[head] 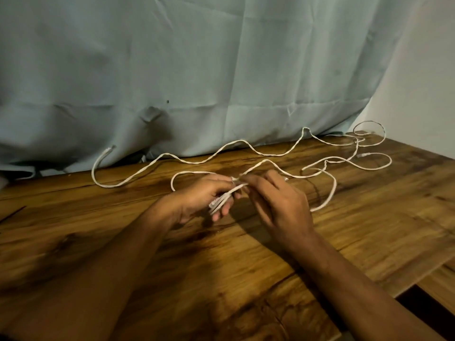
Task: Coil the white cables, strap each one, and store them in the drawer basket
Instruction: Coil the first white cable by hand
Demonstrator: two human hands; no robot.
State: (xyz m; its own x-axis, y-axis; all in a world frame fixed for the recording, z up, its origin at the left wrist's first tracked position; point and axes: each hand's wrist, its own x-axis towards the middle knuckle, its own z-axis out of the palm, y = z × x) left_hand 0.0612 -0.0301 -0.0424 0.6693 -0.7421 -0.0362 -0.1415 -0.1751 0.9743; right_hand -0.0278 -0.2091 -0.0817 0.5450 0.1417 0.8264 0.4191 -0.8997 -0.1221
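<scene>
A few short folds of white cable [225,196] are being gripped in the curled fingers of the left hand [197,198], with a plug end showing at the bottom of the bundle. The strand just beyond them is being pinched between the thumb and fingertips of the right hand [275,200], and both hands are being held close together over the middle of the wooden table [123,242]. From that pinch the loose length is trailing in wide loops towards the table's right edge. A second white cable [197,161] is lying untouched in waves along the far edge, below the pale green cloth [197,57], with more loops at the far right corner; how many cables are tangled there cannot be told. The task is being judged barely begun: one coil is only being started, nothing is strapped, and no strap or drawer basket is being shown.
</scene>
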